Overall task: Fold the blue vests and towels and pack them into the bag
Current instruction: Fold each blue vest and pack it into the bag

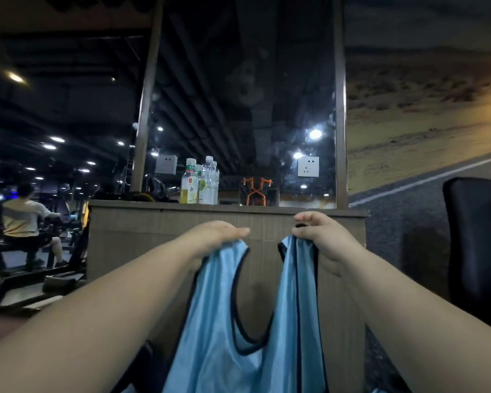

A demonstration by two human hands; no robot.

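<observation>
Light-blue vest (224, 336) suspended lengthwise, long axis vertical, below both raised hands: left hand (213, 239) and right hand (321, 236) each grip one shoulder strap, level and equally near.

The left forearm (97, 321) and right forearm (408, 321) are bare as far as they show, broad and rounded, narrowing little toward the wrists. The left hand (216, 236) and right hand (321, 236) are bare too, with short, plump fingers.
</observation>
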